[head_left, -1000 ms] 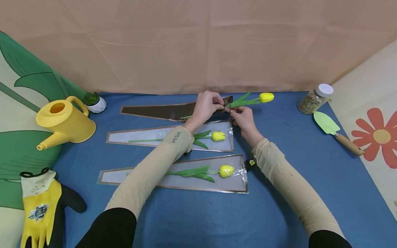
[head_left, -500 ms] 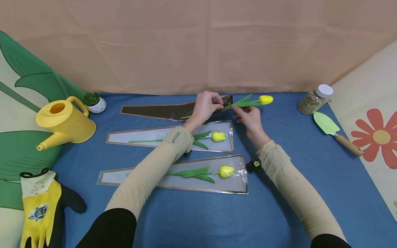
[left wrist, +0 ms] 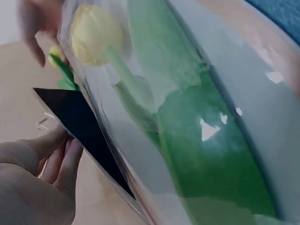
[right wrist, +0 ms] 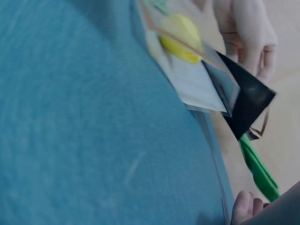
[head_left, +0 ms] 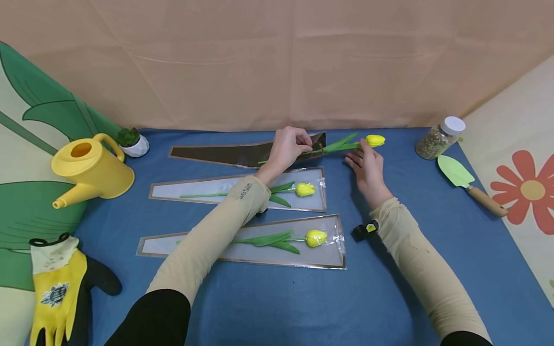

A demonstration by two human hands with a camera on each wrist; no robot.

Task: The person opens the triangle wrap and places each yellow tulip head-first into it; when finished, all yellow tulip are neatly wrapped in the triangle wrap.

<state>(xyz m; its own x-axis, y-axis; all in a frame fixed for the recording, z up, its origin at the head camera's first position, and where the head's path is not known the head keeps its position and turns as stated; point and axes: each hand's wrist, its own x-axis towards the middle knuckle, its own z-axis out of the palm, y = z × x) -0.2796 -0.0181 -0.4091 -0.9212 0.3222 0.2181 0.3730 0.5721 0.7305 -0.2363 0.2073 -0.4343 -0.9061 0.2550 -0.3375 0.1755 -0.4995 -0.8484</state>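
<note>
Blue felt table (head_left: 389, 288); left hand (head_left: 287, 146) pinches glossy tapered sleeve (head_left: 225, 154).

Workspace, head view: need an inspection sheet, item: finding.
Surface: blue cloth over the table.
Job's things: tulip with its stem in the open end of the dark sleeve, bloom outside; two clear sleeves nearer, each with a tulip inside.
Clutter: watering can, small potted plant, glove, seed jar, trowel.
Hands: left hand pinches the dark sleeve's mouth; right hand touches the tulip by the bloom, fingers fairly straight.
Cables: nothing seen.
Surroundings: tan backdrop, leaf print left, flower print right.
</note>
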